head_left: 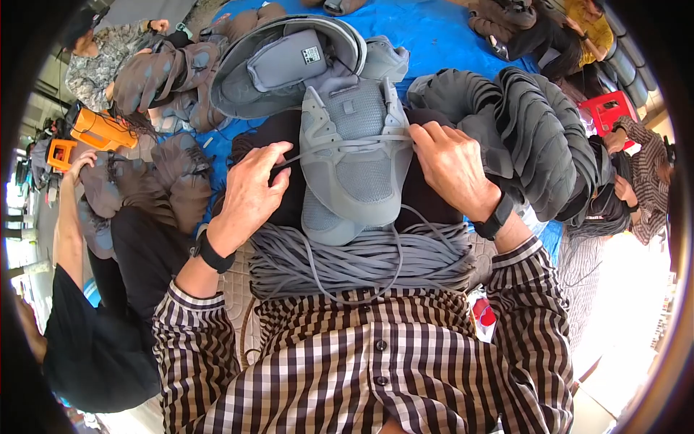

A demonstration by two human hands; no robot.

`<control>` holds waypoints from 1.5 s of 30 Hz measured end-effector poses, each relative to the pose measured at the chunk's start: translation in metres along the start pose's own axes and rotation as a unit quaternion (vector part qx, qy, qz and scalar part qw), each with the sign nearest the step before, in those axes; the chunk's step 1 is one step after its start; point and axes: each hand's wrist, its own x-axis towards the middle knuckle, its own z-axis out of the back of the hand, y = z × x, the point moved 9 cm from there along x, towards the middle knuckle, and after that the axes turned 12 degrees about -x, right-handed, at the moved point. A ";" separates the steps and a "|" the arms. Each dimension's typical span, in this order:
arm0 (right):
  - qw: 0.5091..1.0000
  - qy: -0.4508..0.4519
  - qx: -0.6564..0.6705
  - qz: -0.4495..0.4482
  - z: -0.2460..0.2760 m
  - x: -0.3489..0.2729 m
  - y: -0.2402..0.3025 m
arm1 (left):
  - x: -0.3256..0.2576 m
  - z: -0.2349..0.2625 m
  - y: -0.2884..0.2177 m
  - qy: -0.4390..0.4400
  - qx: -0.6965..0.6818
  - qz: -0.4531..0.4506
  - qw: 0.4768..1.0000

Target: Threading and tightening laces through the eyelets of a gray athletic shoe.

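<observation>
A grey shoe upper with a mesh toe lies across my lap, toe towards me, over another grey upper. Grey shoelace crosses its lowest eyelets in two strands. At the left side, my left hand is closed on a lace end, thumb and index finger near each other. My right hand pinches lace at the right eyelet edge, its fingertips against the upper. Slack lace loops down over a thick bundle of grey laces on my lap.
Beyond the upper stand curved grey shoe pieces. Stacked grey uppers lie at right, brown ones at left, on a blue tarp. Co-workers sit around; one's arm reaches towards an orange plastic object. A red crate stands at right.
</observation>
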 end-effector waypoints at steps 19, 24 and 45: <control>0.977 0.105 -0.171 -0.072 -0.002 -0.062 -0.088 | -0.018 0.032 0.055 0.058 0.337 -0.053 0.938; 0.971 0.146 -0.154 -0.112 -0.014 -0.124 -0.124 | -0.052 0.044 0.102 0.058 0.297 0.003 0.953; 0.855 0.208 -0.146 -0.452 -0.013 -0.379 -0.227 | -0.187 0.063 0.273 0.045 0.250 0.179 0.951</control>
